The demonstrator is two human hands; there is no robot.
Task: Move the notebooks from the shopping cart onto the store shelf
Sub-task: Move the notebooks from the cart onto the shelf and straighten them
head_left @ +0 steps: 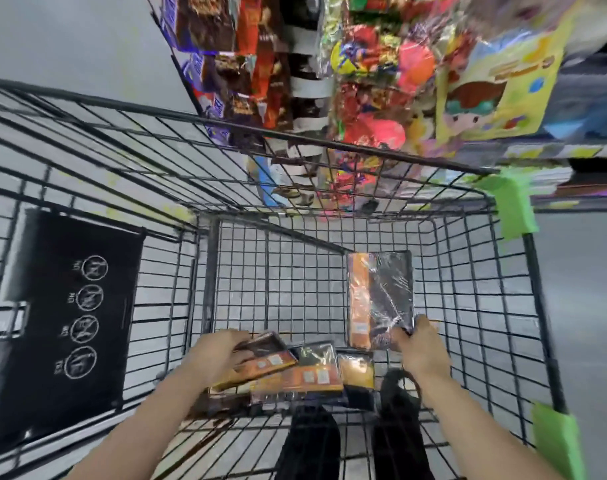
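Note:
I look down into a black wire shopping cart (295, 268). My right hand (421, 344) grips the near edge of a shrink-wrapped black and orange notebook (381, 299), which is raised above the cart floor. My left hand (222, 351) is closed on the top notebook (264, 358) of a small pile at the near end of the cart. Two more wrapped notebooks (312, 372) lie beside it. The store shelf (554, 181) shows at the upper right, with stacked stationery on it.
Snack packets (232, 60) and bright toy bags (381, 81) hang on racks beyond the cart's far rim. A black sign panel (73, 320) covers the cart's left side. Green tape (513, 206) wraps the right rim corners. My dark trouser legs (399, 441) show under the cart.

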